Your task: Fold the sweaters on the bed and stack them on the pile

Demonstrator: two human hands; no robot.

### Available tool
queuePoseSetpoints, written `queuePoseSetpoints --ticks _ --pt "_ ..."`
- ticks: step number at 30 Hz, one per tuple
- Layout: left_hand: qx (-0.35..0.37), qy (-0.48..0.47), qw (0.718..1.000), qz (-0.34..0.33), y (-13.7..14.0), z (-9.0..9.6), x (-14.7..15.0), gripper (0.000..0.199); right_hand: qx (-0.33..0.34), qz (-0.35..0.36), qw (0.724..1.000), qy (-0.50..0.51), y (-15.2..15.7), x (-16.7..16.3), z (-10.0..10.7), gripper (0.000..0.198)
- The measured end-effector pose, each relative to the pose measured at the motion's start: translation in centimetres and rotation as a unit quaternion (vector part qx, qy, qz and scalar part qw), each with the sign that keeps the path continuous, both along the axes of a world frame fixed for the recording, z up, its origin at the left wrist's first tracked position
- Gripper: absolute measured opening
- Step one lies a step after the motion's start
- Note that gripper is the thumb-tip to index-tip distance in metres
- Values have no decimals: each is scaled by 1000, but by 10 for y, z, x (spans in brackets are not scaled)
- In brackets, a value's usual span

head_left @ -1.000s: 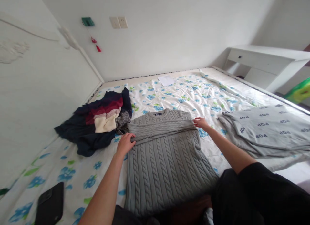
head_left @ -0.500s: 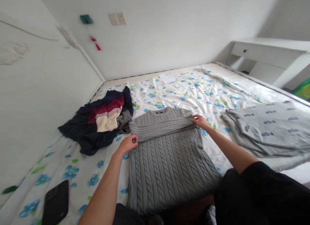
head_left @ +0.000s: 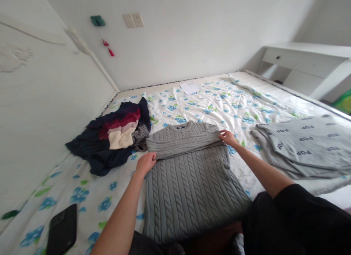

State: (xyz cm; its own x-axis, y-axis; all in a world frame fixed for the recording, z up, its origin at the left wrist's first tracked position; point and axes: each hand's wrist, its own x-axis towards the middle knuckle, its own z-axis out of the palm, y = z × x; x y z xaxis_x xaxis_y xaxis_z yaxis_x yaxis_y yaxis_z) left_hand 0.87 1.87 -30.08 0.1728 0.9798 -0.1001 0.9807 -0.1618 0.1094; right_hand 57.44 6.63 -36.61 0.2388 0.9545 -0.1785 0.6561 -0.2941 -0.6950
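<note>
The left hand point(head_left: 146, 162) has closed further on the gray sweater point(head_left: 192, 185).

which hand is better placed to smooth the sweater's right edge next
Probably the right hand: it pinches the folded sleeve at that side of the sweater, while the left hand holds the fold at the opposite edge.
</note>
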Motion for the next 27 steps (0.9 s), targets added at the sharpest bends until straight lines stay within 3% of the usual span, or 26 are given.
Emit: queuePoseSetpoints --ticks 3,5,7,10,13,17,22,27 --pt "-82 -48 995 -3 5 -2 -3 19 -28 12 999 -25 -4 1 -3 40" --pt "-95 -108 990 7 10 -4 -8 29 -22 20 998 -48 -7 0 -5 42" --pt "-41 -150 987 40 18 -5 -14 32 -9 27 998 -63 -9 -3 -8 48" --pt "92 -142 982 82 32 -10 -20 41 11 18 997 -79 -11 -9 -12 60" --pt "167 -100 980 52 49 -21 -19 54 13 3 997 -75 -9 -11 -14 61" --pt "106 -49 993 -3 68 -43 -11 66 -31 -16 999 -35 -4 -4 -16 57" --pt "31 -6 998 50 78 -67 -17 81 -46 -24 999 2 -1 6 -23 50" --pt "39 3 996 81 82 -66 -18 80 -31 -44 998 -34 1 6 -24 47"
